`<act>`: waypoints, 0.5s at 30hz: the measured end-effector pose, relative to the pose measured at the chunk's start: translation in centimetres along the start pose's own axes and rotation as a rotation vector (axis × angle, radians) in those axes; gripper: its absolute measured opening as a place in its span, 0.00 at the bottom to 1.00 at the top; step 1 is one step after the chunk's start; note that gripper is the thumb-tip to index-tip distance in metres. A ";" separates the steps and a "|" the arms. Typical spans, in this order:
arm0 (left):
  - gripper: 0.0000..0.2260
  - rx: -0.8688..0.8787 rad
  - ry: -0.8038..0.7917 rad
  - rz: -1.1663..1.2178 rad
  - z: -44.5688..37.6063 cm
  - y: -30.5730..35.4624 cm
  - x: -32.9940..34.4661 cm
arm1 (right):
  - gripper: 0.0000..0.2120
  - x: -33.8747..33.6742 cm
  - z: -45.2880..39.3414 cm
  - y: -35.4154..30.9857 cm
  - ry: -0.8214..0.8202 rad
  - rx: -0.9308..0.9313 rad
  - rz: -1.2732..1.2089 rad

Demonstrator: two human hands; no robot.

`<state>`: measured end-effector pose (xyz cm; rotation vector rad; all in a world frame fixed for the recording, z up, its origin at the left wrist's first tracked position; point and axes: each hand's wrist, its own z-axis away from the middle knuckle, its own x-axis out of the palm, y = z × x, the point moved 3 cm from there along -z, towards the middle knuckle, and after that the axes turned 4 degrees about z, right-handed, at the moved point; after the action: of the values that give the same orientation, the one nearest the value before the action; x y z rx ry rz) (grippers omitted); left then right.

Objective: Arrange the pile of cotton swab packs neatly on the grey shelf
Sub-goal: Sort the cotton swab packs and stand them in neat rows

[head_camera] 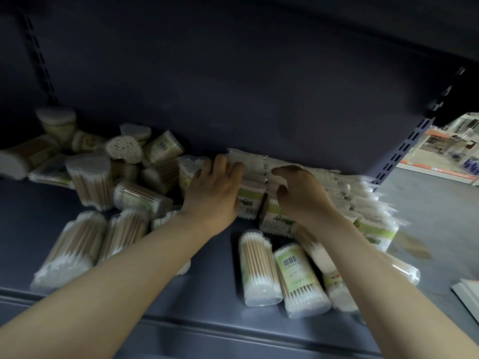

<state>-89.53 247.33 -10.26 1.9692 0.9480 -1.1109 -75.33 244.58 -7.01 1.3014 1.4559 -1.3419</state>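
Observation:
A row of flat cotton swab bags (259, 161) with green labels stands against the back of the grey shelf (202, 294). My left hand (215, 185) grips the row's left end, thumb on top. To its right, my right hand (303, 193) curls its fingers onto the bags in the middle of the row. Round clear swab packs (88, 177) lie jumbled at the back left. Two more round packs (72, 250) lie by my left forearm. Several round packs (259, 270) lie on their sides in front of the row, partly under my right forearm.
The dark back panel (233, 86) rises behind the packs. Slotted uprights stand at the left (39, 55) and at the right (404, 149). Beyond the right upright is the shop floor (427, 203). A white flat object (469, 291) pokes in at the right edge.

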 end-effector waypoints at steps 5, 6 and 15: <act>0.23 0.020 0.083 0.022 0.7 -1.4 -0.7 | 0.21 0.1 0.1 -1.1 0.046 0.002 -0.045; 0.22 0.029 0.097 0.029 1.0 -1.8 -0.8 | 0.21 0.2 0.2 -1.3 0.061 0.007 -0.063; 0.09 -0.005 0.093 0.026 4.0 -5.6 -3.3 | 0.18 0.8 0.6 -5.3 0.136 -0.060 -0.111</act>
<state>-97.04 245.99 -10.08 2.0377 0.9700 -1.0094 -80.71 244.49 -6.75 1.3107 1.6703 -1.2906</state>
